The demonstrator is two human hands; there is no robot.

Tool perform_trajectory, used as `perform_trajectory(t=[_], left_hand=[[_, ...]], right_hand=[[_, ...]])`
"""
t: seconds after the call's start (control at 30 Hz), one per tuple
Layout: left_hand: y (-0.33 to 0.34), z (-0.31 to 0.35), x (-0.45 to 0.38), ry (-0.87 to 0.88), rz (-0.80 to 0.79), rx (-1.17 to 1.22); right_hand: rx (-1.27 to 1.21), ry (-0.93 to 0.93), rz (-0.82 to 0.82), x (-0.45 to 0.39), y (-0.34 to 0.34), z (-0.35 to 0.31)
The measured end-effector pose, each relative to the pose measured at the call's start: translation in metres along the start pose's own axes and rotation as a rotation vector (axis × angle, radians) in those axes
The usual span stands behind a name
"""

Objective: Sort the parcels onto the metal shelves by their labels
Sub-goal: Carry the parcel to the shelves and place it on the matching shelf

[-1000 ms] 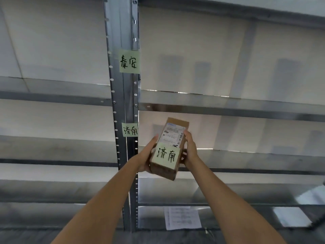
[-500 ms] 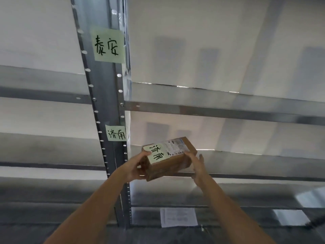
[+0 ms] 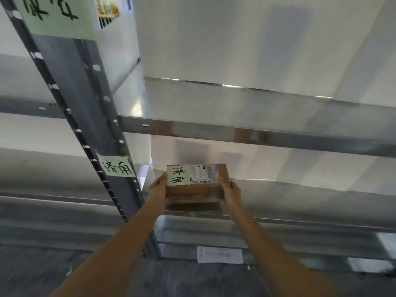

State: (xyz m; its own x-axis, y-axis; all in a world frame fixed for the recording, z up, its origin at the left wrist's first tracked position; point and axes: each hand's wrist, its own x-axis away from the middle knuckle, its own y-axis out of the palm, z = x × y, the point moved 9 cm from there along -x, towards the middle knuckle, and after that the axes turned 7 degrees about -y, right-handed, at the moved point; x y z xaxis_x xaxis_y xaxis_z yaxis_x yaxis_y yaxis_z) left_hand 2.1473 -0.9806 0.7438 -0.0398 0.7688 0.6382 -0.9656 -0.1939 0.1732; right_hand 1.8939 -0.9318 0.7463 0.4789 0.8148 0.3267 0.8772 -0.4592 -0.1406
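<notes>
A small brown cardboard parcel (image 3: 201, 190) with a green handwritten label and a white shipping label on top lies flat at the front left of a metal shelf (image 3: 300, 202). My left hand (image 3: 157, 186) grips its left end and my right hand (image 3: 231, 190) grips its right end. A green note (image 3: 116, 167) with the same characters as the parcel's label is stuck on the grey upright post (image 3: 85, 116) just left of this shelf. Whether the parcel's underside touches the shelf is hidden.
Another green note (image 3: 57, 16) sits higher on the post, beside the shelf above (image 3: 257, 133). A lower shelf carries a white paper sheet (image 3: 219, 255). More shelving runs to the left of the post. White wall stands behind.
The parcel has turned from upright to flat and moved forward to the shelf level. The view has come closer to the shelving, and both hands now hold the parcel's ends.
</notes>
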Motion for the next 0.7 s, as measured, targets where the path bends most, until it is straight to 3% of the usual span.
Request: perform_trajectory(t=[0.3,0.6,0.7], left_hand=[[0.001,-0.017,-0.037,-0.028,0.046,-0.076],[0.004,0.003,-0.030,0.125,0.129,-0.337],[0.010,0.021,-0.019,0.270,0.143,-0.446]], right_hand=[[0.131,-0.042,-0.015,-0.020,0.002,0.028],[0.082,0.000,-0.055,-0.017,0.010,0.025],[0.144,0.038,-0.017,-0.016,0.002,0.019]])
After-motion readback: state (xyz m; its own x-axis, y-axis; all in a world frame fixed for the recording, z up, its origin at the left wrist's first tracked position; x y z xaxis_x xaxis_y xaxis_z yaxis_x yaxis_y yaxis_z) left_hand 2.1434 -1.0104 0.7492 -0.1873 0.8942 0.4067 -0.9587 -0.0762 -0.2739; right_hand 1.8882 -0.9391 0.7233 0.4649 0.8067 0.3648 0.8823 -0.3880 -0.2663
